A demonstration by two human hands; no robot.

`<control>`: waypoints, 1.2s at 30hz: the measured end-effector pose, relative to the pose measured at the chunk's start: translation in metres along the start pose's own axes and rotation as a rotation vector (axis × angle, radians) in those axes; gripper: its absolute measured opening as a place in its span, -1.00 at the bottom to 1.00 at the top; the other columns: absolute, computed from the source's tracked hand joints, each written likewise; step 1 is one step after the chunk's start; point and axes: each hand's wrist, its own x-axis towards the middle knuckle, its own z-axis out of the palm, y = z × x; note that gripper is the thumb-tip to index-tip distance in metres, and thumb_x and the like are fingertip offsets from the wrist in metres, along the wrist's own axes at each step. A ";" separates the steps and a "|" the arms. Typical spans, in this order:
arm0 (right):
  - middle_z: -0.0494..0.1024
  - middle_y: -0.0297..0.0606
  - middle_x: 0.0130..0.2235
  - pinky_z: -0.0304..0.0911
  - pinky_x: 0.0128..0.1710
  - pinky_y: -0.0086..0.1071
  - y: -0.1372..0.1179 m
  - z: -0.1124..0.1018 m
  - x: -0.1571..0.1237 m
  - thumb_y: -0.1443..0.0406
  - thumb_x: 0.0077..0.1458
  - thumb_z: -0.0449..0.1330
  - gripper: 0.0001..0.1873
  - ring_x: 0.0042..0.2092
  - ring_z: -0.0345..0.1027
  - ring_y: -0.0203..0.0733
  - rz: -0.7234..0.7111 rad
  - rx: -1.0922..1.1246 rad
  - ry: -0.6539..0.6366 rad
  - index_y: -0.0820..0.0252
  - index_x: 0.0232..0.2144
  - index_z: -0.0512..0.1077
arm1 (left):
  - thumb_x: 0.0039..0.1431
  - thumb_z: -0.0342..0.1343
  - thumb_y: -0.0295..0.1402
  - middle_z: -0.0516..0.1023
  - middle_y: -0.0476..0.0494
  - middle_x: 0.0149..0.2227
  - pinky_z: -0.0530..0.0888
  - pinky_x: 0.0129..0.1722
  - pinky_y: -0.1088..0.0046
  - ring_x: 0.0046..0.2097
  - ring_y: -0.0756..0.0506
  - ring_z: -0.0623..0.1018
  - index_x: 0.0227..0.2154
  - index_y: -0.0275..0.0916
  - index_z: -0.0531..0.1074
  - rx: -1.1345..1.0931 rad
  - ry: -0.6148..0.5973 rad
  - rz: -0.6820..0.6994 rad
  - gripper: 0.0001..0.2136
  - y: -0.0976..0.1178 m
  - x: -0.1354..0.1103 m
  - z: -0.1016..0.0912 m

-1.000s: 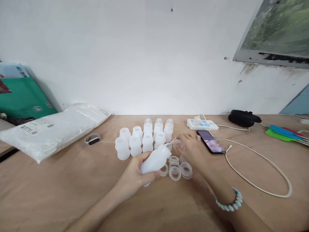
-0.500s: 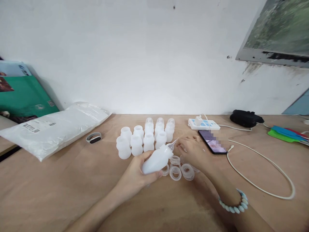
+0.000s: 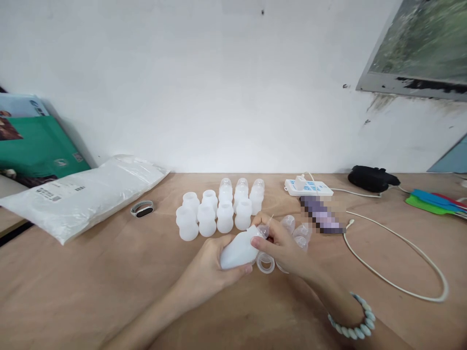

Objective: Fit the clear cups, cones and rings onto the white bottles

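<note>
My left hand (image 3: pixel 209 265) is wrapped around a white baby bottle (image 3: pixel 237 250), tilted with its mouth up to the right. At that mouth sits a clear nipple (image 3: pixel 262 231) with a thin tail, and my right hand (image 3: pixel 282 245) grips it. The right thumb presses near the bottle's neck. Under the right hand lie clear rings (image 3: pixel 265 263), partly hidden. Clear dome-shaped pieces (image 3: pixel 302 233) rest just to its right. Behind the hands several white open bottles (image 3: pixel 206 221) stand upright, with three bottles under clear domed caps (image 3: pixel 241 187) at the back.
A power strip (image 3: pixel 308 187) and a phone (image 3: pixel 323 215) lie at the right, beside a looped white cable (image 3: pixel 401 233). Farther right are a black case (image 3: pixel 372 179) and coloured spatulas (image 3: pixel 434 200). At left are a fitness band (image 3: pixel 142 209) and a white plastic parcel (image 3: pixel 87 194).
My right hand has moved left and toward me, from beside the nipple onto it at the bottle's mouth. The clear domes it covered now show. The bottle has shifted slightly right.
</note>
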 end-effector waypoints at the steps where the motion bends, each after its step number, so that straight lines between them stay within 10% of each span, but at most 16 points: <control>1: 0.23 -0.50 -0.51 0.00 -0.57 -0.49 0.000 0.000 -0.001 0.08 0.14 0.21 -0.71 -0.52 0.07 -0.36 -0.009 0.012 -0.017 0.12 -0.35 0.26 | 0.03 0.25 -0.25 0.57 -0.06 -0.31 0.39 -0.36 0.48 -0.29 -0.11 0.51 -0.17 -0.27 0.50 -0.042 -0.045 -0.047 -0.69 0.001 0.000 -0.003; 12: 0.38 -0.35 -0.30 0.19 -0.36 -0.38 -0.004 -0.016 -0.006 0.02 0.14 0.25 -0.52 -0.33 0.23 -0.21 -0.114 0.015 -0.212 0.00 0.05 0.32 | -0.09 0.29 -0.16 0.50 -0.03 -0.52 0.34 -0.53 0.53 -0.54 0.02 0.42 -0.39 -0.30 0.45 -0.507 -0.362 -0.199 -0.69 -0.004 0.002 -0.023; 21: 0.39 -0.41 -0.51 0.18 -0.51 -0.43 -0.009 -0.018 0.003 0.00 0.12 0.24 -0.64 -0.49 0.26 -0.29 0.102 0.008 -0.048 0.17 -0.32 0.40 | 0.11 0.16 -0.26 0.60 -0.06 -0.32 0.37 -0.40 0.45 -0.34 -0.14 0.54 -0.12 -0.20 0.50 0.438 0.079 0.077 -0.72 -0.001 -0.001 -0.012; 26: 0.46 -0.25 0.00 0.35 -0.13 -0.28 -0.005 -0.024 0.002 0.21 0.00 0.39 -0.39 -0.18 0.41 -0.21 -0.041 -0.034 -0.116 -0.02 0.10 0.32 | 0.15 0.12 -0.27 0.62 -0.10 -0.26 0.39 -0.39 0.41 -0.33 -0.17 0.58 -0.09 -0.18 0.46 0.623 0.122 0.100 -0.73 -0.014 0.003 -0.016; 33: 0.53 -0.27 -0.22 0.38 -0.26 -0.29 0.001 -0.017 0.003 0.18 0.21 0.19 -0.71 -0.24 0.45 -0.16 0.008 -0.096 -0.098 0.09 -0.03 0.41 | 0.16 0.10 -0.33 0.63 -0.18 -0.24 0.36 -0.42 0.38 -0.32 -0.23 0.60 -0.06 -0.23 0.42 0.841 0.160 0.204 -0.71 -0.019 0.004 -0.017; 36: 0.41 -0.24 0.14 0.36 -0.02 -0.23 -0.002 -0.019 0.002 0.26 0.08 0.33 -0.32 0.05 0.37 -0.11 -0.100 -0.142 -0.075 -0.10 0.21 0.22 | 0.17 0.10 -0.30 0.63 -0.17 -0.20 0.37 -0.41 0.38 -0.28 -0.25 0.61 -0.06 -0.21 0.41 0.839 0.191 0.202 -0.72 -0.020 0.004 -0.018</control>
